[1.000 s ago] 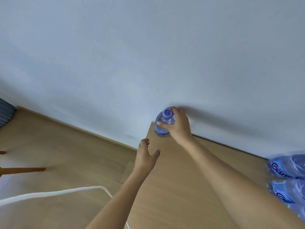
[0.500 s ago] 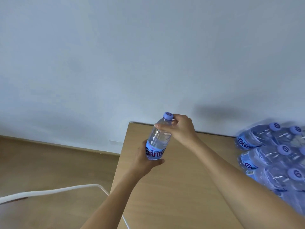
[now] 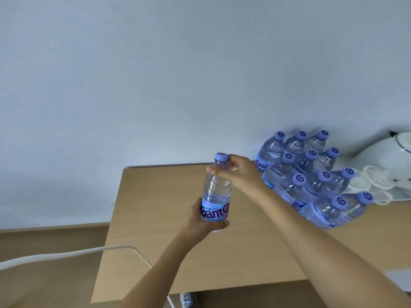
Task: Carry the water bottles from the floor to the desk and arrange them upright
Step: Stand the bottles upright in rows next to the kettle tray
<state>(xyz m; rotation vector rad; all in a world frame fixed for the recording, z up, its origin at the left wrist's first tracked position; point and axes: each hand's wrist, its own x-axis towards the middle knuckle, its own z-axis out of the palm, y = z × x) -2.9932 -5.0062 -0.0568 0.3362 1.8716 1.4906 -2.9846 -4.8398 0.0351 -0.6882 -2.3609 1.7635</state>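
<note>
Head view: a clear water bottle [image 3: 215,192] with a blue label and cap is held upright above the wooden table [image 3: 155,210]. The left hand [image 3: 200,221] grips its labelled lower part; the right hand [image 3: 239,172] pinches its neck just under the cap. To the right, a cluster of matching bottles [image 3: 311,174] stands on the table against the wall.
</note>
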